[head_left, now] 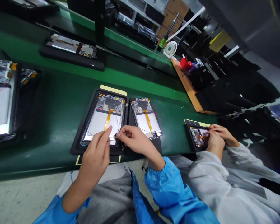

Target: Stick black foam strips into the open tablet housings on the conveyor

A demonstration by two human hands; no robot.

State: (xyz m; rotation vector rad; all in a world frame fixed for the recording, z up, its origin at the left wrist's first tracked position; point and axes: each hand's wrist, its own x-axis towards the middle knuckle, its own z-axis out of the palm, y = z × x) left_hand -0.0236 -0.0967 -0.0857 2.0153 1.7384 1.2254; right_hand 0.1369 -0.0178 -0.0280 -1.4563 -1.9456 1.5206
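Observation:
An opened tablet (pixel 100 124) lies in a black tray (pixel 78 144), its circuit board at the far end and an orange ribbon cable (pixel 108 120) running down over the white battery area. Over its near edge is my left hand (pixel 96 151), thumb and fingers drawn together; what they hold, if anything, is hidden. My right hand (pixel 135 138) pinches a small dark part (pixel 116 135) at the tablet's lower right corner, where thin black wires run. Just to the right, a second opened tablet (pixel 142 119) rests tilted on another black tray (pixel 156 143).
More opened tablets lie at the far left (pixel 0 105) and in a tray (pixel 70 59) farther back. At right, a co-worker's hands (pixel 217 138) work on another device (pixel 198 137). A wooden board (pixel 189 90), white fan (pixel 170 49) and red item (pixel 186 64) stand beyond.

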